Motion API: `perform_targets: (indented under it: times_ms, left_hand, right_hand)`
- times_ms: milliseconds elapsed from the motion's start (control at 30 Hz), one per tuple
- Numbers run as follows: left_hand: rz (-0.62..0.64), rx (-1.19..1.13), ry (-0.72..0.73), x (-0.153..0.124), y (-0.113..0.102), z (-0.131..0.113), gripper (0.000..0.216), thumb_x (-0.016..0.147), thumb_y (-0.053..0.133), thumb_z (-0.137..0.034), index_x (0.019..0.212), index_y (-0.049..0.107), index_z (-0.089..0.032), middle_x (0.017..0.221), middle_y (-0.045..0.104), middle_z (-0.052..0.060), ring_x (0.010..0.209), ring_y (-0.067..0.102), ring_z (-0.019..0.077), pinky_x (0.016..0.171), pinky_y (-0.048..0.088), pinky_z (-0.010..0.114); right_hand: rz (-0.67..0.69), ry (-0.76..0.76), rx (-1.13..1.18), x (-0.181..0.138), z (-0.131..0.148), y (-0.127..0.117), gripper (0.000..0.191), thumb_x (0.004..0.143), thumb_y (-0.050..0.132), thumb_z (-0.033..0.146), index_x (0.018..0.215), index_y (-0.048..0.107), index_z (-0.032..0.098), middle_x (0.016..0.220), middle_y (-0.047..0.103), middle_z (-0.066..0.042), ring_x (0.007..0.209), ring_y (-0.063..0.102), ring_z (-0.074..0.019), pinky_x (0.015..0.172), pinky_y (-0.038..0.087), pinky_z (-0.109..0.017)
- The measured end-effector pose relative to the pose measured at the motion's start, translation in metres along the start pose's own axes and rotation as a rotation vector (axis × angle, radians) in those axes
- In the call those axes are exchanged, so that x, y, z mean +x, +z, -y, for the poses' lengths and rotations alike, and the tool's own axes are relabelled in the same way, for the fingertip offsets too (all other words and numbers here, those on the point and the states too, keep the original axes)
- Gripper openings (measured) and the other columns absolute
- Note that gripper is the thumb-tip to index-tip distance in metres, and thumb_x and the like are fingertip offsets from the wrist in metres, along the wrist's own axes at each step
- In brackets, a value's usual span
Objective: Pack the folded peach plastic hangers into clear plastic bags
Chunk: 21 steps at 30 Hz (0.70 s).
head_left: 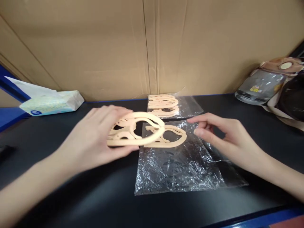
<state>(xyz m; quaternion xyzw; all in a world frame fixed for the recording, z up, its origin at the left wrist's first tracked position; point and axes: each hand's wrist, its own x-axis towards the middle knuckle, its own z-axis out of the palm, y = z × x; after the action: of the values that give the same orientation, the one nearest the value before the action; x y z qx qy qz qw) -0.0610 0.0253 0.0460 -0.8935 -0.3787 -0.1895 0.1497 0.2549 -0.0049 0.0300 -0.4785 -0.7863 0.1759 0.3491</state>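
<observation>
My left hand (99, 136) is closed around a beige plastic folding hanger (152, 141), folded into a rounded loop and held above the table. Beyond its tip, a second folded hanger (177, 144) lies on a clear plastic bag (175, 174); whether it is inside the bag I cannot tell. My right hand (223, 136) hovers at the bag's right side with nothing in it. Its thumb and index finger are apart, and the other fingers curl in. Farther back, several more folded hangers (163, 103) sit in another clear bag (190, 106).
On the black table (95, 196), a tissue pack (54, 103) with one tissue pulled up stands at the back left. A clear bottle with a brown lid (263, 84) is at the back right, beside a dark item with a strap. Brown cardboard (106, 47) walls the back.
</observation>
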Motion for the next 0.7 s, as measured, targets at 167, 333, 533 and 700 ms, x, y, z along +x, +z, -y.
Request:
perform_targets:
  times_ms: [167,333,533,700]
  left_hand:
    - [-0.113,-0.007,0.195,-0.007,0.002,-0.055,0.058,0.087,0.059,-0.051,0.125,0.05,-0.008,0.111,0.064,0.014,0.102,0.059,0.0312,0.087,0.043,0.043]
    - [-0.108,-0.019,0.212,-0.008,0.01,-0.059,0.07,0.084,0.061,-0.059,0.13,0.046,-0.007,0.113,0.065,0.013,0.103,0.059,0.0283,0.092,0.043,0.039]
    - [-0.034,-0.082,0.119,-0.008,0.02,-0.044,0.068,0.087,0.059,-0.058,0.135,0.042,-0.012,0.126,0.059,0.012,0.111,0.056,0.0277,0.096,0.042,0.037]
    - [-0.038,-0.144,0.082,-0.011,0.02,-0.041,0.068,0.086,0.061,-0.056,0.137,0.041,-0.015,0.128,0.057,0.012,0.114,0.055,0.0267,0.098,0.041,0.037]
  right_hand:
    - [0.368,0.13,0.277,-0.011,0.022,0.01,0.024,0.089,0.061,0.044,0.081,0.061,0.021,0.064,0.046,0.005,0.058,0.041,-0.009,0.051,0.032,-0.022]
    - [0.508,0.32,0.552,-0.011,0.024,0.01,0.028,0.086,0.064,0.043,0.074,0.058,0.018,0.065,0.042,0.004,0.058,0.035,-0.0088,0.051,0.028,-0.023]
    - [0.45,0.4,0.758,-0.004,0.016,0.01,0.025,0.084,0.067,0.041,0.08,0.065,0.016,0.066,0.045,0.004,0.058,0.035,-0.0072,0.051,0.024,-0.023]
    - [0.462,0.411,0.767,-0.002,0.01,0.01,0.026,0.085,0.067,0.042,0.086,0.068,0.016,0.075,0.055,0.001,0.063,0.042,-0.008,0.053,0.028,-0.023]
